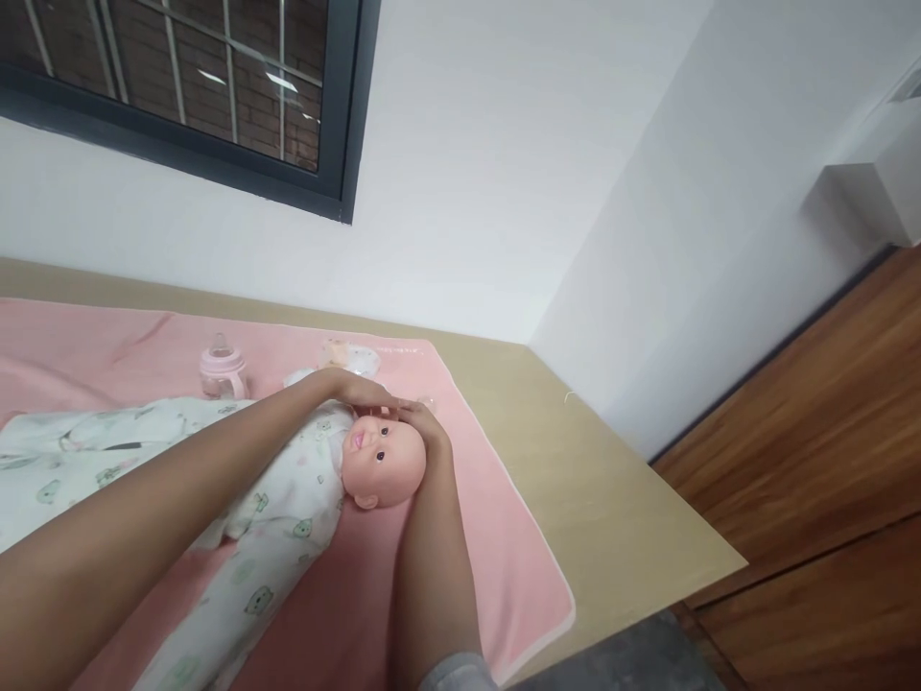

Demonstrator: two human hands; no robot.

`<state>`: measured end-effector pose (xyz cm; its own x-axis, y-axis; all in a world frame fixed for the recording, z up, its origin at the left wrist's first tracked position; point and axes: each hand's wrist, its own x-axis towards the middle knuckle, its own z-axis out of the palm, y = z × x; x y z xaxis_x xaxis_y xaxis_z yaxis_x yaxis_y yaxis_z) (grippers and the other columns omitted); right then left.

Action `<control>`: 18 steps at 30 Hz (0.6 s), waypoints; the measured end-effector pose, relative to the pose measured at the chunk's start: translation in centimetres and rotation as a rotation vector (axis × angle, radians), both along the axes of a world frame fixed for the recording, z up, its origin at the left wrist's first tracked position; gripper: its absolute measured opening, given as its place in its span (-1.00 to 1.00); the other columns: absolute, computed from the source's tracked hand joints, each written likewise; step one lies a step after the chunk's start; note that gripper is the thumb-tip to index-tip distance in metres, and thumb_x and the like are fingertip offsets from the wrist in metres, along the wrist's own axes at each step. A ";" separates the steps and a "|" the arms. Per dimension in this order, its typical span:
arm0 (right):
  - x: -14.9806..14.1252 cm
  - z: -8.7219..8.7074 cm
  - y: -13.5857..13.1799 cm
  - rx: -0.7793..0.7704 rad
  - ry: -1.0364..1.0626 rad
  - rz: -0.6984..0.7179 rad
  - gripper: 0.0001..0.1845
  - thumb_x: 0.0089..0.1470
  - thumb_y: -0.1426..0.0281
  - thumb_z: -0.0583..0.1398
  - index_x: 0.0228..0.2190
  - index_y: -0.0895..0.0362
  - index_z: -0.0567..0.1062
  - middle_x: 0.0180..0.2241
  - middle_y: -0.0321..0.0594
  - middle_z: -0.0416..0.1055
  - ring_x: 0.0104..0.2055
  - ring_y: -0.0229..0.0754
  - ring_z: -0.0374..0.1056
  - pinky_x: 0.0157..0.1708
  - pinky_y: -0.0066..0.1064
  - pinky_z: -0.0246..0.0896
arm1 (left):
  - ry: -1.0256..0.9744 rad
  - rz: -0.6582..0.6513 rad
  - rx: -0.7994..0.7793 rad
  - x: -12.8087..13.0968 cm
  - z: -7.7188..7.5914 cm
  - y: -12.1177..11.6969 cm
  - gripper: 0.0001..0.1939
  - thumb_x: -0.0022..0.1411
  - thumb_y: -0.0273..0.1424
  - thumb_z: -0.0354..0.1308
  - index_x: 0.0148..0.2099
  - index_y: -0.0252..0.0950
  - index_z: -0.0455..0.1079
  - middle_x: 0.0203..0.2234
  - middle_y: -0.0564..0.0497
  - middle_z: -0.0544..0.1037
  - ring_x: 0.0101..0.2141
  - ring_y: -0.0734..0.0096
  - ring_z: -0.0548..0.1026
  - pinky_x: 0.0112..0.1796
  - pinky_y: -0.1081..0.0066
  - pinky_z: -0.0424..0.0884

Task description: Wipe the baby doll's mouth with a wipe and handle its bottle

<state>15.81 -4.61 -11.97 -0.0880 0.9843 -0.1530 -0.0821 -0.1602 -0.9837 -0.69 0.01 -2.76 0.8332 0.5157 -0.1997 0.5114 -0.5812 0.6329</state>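
Observation:
A baby doll point(385, 465) lies face up on a pink blanket point(504, 537), its head to the right, in a white one-piece suit point(288, 518) with green animal prints. My left hand point(364, 392) reaches across its body to the far side of the head. Round the crown curves my right hand point(426, 424), its fingers pointing toward the left hand's fingertips. Both hands are closed against the far side of the doll's head, where the fingertips meet near the ear. What lies under the fingers is partly hidden.
A pink-topped baby bottle point(223, 372) stands behind the doll. Small patterned cloth pieces point(352, 357) and a small clear item point(427, 401) lie near my hands. The wooden tabletop point(576, 480) ends at the right. White wall and a barred window rise behind; wooden panels point(806, 480) stand right.

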 end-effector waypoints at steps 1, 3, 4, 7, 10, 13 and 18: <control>0.0 0.0 0.0 -0.004 0.008 0.002 -0.72 -0.21 0.39 0.34 -0.34 0.21 0.56 -0.40 -0.22 0.54 -0.29 -0.18 0.43 -0.06 -0.25 0.28 | 0.008 0.004 -0.030 -0.4 0.1 0.3 -0.46 0.01 0.08 0.08 -0.26 -0.27 0.53 -0.28 -0.18 0.60 -0.31 0.13 0.54 -0.28 0.32 0.45; -0.1 -0.1 0.1 -0.018 0.028 -0.006 -0.71 -0.20 0.41 0.34 -0.32 0.19 0.56 -0.39 -0.20 0.55 -0.28 -0.17 0.44 -0.03 -0.22 0.27 | 0.003 0.037 -0.066 -1.2 0.3 1.0 -0.42 0.01 0.11 0.06 -0.21 -0.29 0.49 -0.20 -0.21 0.58 -0.26 0.14 0.54 -0.26 0.33 0.45; -0.2 -0.1 0.1 -0.022 0.037 -0.013 -0.71 -0.18 0.41 0.34 -0.30 0.19 0.56 -0.38 -0.20 0.55 -0.25 -0.15 0.45 -0.02 -0.20 0.26 | -0.011 0.067 -0.067 -1.5 0.3 1.3 -0.40 0.01 0.12 0.04 -0.18 -0.30 0.47 -0.18 -0.22 0.57 -0.23 0.13 0.53 -0.25 0.33 0.44; -0.3 -0.2 0.2 -0.033 0.059 -0.042 -0.68 -0.13 0.41 0.32 -0.24 0.19 0.54 -0.41 -0.19 0.54 -0.19 -0.11 0.46 0.03 -0.15 0.25 | -0.052 0.175 -0.043 -2.6 0.4 2.1 -0.35 0.01 0.12 0.02 -0.10 -0.32 0.41 -0.13 -0.26 0.55 -0.14 0.10 0.51 -0.19 0.32 0.43; -0.5 -0.1 0.3 -0.050 0.102 -0.055 -0.64 -0.08 0.44 0.28 -0.16 0.18 0.50 -0.43 -0.20 0.54 -0.20 -0.12 0.47 0.05 -0.14 0.24 | -0.072 0.252 -0.023 -3.3 0.3 2.6 -0.35 0.01 0.11 0.02 -0.08 -0.34 0.38 -0.10 -0.28 0.53 -0.11 0.08 0.50 -0.19 0.32 0.43; -0.7 0.0 0.4 -0.057 0.121 -0.032 -0.57 -0.08 0.45 0.28 -0.10 0.18 0.46 -0.38 -0.18 0.55 -0.19 -0.13 0.48 0.06 -0.15 0.22 | -0.072 0.291 -0.014 -3.7 0.1 2.9 -0.38 0.00 0.08 0.03 -0.11 -0.35 0.39 -0.10 -0.28 0.53 -0.13 0.09 0.51 -0.21 0.34 0.43; -0.8 0.2 0.3 -0.080 0.147 0.018 -0.57 -0.12 0.39 0.32 -0.14 0.22 0.47 -0.31 -0.12 0.55 -0.11 -0.09 0.47 0.09 -0.14 0.20 | -0.034 0.342 0.011 -4.1 -0.5 3.2 -0.45 0.00 0.00 0.05 -0.17 -0.37 0.40 -0.16 -0.30 0.55 -0.20 0.10 0.54 -0.28 0.35 0.45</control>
